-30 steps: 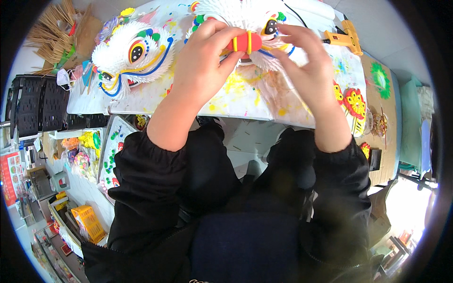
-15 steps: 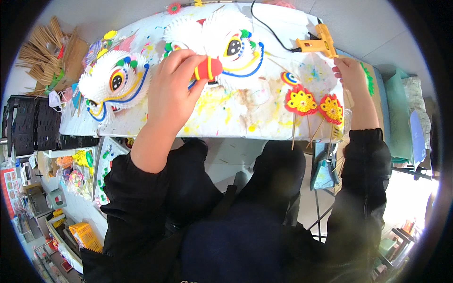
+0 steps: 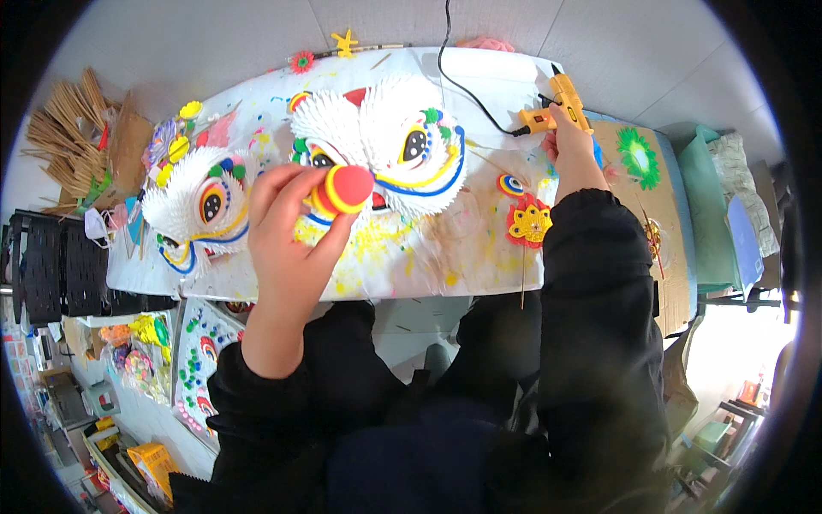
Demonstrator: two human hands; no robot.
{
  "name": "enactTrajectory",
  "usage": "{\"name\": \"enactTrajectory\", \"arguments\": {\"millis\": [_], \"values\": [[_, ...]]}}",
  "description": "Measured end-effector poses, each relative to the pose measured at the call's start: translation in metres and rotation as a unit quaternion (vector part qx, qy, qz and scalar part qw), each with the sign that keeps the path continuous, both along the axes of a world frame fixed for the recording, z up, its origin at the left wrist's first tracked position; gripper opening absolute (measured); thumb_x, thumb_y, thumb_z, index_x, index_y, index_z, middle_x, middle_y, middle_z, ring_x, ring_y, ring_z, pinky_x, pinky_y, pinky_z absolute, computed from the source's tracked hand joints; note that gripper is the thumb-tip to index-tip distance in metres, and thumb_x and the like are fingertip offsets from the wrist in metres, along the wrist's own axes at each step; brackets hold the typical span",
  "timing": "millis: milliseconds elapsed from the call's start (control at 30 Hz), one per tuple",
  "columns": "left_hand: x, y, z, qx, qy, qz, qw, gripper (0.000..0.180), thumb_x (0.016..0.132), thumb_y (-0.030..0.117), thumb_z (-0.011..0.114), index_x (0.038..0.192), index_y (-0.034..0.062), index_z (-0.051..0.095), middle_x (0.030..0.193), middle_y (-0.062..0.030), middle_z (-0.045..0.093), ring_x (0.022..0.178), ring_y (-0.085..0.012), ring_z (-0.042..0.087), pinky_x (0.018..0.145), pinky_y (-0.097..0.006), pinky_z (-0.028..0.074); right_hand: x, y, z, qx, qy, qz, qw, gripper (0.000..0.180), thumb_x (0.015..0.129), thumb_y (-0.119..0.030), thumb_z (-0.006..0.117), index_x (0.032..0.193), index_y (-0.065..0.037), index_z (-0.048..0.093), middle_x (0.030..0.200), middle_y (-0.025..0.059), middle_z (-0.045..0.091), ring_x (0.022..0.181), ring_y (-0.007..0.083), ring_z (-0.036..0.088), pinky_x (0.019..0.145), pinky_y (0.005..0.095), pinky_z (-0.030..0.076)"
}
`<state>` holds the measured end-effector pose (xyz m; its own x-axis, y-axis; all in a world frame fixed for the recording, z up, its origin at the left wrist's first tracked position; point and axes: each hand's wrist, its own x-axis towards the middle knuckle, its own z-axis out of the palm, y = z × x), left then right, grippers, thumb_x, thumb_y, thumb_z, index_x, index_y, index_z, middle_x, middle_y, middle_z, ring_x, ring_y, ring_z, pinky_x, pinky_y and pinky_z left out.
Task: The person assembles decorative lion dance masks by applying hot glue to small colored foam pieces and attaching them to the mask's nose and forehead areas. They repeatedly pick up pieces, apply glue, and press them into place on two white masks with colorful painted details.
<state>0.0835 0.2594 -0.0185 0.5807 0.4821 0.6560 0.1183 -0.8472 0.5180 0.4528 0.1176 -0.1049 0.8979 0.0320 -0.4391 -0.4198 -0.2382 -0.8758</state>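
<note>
My left hand (image 3: 287, 218) holds a rounded red piece with yellow bands (image 3: 349, 188) between thumb and fingers, above the table. Its smooth red end faces up. Behind it sits a white fringed lion head (image 3: 419, 107) with big black eyes and blue and yellow trim. My right hand (image 3: 572, 141) has its fingers closed around part of a yellow hot glue gun (image 3: 567, 92) at the table's far right; the fingertips are partly hidden. A second, smaller white lion head (image 3: 184, 180) stands to the left.
The paint-spotted white table (image 3: 411, 270) carries a red and yellow flower-like piece on a stick (image 3: 528, 223). A black cord (image 3: 458, 90) runs from the glue gun. Cardboard (image 3: 681, 257) with a green fringed piece (image 3: 638, 158) lies right. Bamboo sticks (image 3: 64, 128) stand left.
My right hand has moved left from beside the glue gun onto it. My left hand has lowered slightly and turned the red piece's end upward. The view has shifted.
</note>
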Motion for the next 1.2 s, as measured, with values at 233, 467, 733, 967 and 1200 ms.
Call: {"name": "enactTrajectory", "arguments": {"millis": [233,467,733,967,1200], "values": [[-0.037,-0.01,0.002,-0.378,-0.11,-0.171,0.903,0.052,0.077,-0.008,0.072,0.125,-0.0018,0.052,0.119,-0.008,0.057,0.108,-0.0154,0.057,0.095,-0.03,0.044,0.011,0.007,0.001,0.081,0.018,-0.039,0.996,0.031,0.077,-0.035,0.08,0.087,-0.013,0.059,0.063,-0.0035,0.045,0.05,0.0102,0.046,0.044,0.0269,0.038],[-0.047,-0.001,-0.008,-0.574,-0.18,-0.199,0.774,0.053,0.085,-0.001,0.064,0.135,0.0015,0.047,0.13,-0.0113,0.057,0.112,-0.0205,0.059,0.095,-0.036,0.048,-0.003,0.007,0.011,0.306,-0.1,-0.103,0.941,0.026,0.09,-0.026,0.063,0.105,-0.007,0.054,0.081,0.008,0.061,0.069,0.0208,0.066,0.054,0.0296,0.05],[-0.029,-0.018,0.015,-0.572,-0.201,-0.286,0.742,0.051,0.085,0.002,0.065,0.133,0.0033,0.048,0.127,-0.0116,0.057,0.116,-0.0221,0.056,0.101,-0.041,0.045,-0.089,-0.055,0.111,0.483,-0.178,0.09,0.853,0.031,0.088,-0.015,0.065,0.114,-0.01,0.049,0.096,0.0082,0.06,0.085,0.021,0.064,0.076,0.0357,0.055],[-0.008,-0.029,0.047,-0.544,-0.218,-0.361,0.725,0.061,0.074,-0.003,0.068,0.13,0.0065,0.048,0.126,-0.014,0.055,0.123,-0.0278,0.052,0.105,-0.049,0.043,-0.17,-0.097,0.155,0.442,-0.227,0.278,0.822,0.046,0.081,-0.015,0.071,0.12,-0.002,0.05,0.102,0.0053,0.053,0.082,0.0155,0.054,0.076,0.0301,0.046],[-0.02,-0.04,0.042,-0.514,-0.203,-0.375,0.745,0.059,0.074,-0.011,0.065,0.129,0.0033,0.047,0.126,-0.0143,0.055,0.118,-0.0318,0.057,0.104,-0.048,0.045,-0.214,-0.116,0.177,0.136,-0.5,0.477,0.71,0.029,0.065,-0.003,0.068,0.093,0.001,0.063,0.088,0.0128,0.064,0.088,0.0322,0.064,0.078,0.0396,0.052]]}}
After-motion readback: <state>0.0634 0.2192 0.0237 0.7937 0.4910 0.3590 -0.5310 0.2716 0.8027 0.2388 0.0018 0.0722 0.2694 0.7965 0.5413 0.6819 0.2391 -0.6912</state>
